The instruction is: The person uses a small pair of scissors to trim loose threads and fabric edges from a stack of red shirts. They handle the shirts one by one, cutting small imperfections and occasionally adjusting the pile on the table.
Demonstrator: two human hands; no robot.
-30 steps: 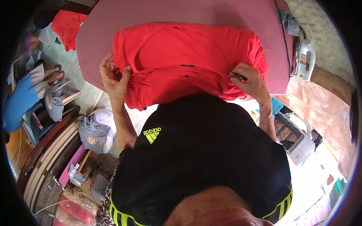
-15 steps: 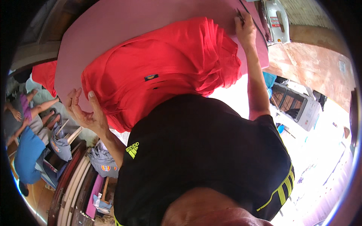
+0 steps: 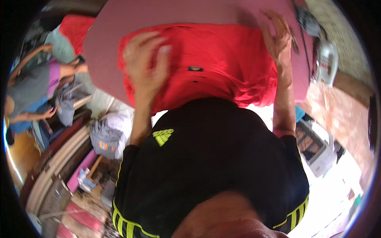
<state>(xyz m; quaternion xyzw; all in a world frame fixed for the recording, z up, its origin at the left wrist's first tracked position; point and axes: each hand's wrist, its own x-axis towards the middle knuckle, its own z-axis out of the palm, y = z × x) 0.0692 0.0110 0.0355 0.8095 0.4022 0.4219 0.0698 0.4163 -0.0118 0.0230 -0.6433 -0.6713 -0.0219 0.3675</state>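
A red garment (image 3: 222,49) with a small dark label lies spread across the maroon tabletop (image 3: 105,47), its near part running down to my black shirt. My left hand (image 3: 147,61), blurred by motion, is over the garment's left part with thumb and fingers apart; whether it touches the cloth I cannot tell. At the garment's right edge, my right hand (image 3: 279,39) has its fingers spread and holds nothing. Just right of it lies a small dark pair of thread snips (image 3: 295,43) on the tabletop.
A whitish plastic jug (image 3: 327,63) with a handle stands beyond the table's right edge. Another red cloth (image 3: 75,33) hangs at the far left. Another person (image 3: 35,85) is on the left, near grey printed bags (image 3: 105,137). A grey-white crate-like case (image 3: 315,148) sits at the right.
My right hand has let go of the snips, which now lie on the table. My left hand has moved over the garment. The garment lies flatter and wider.
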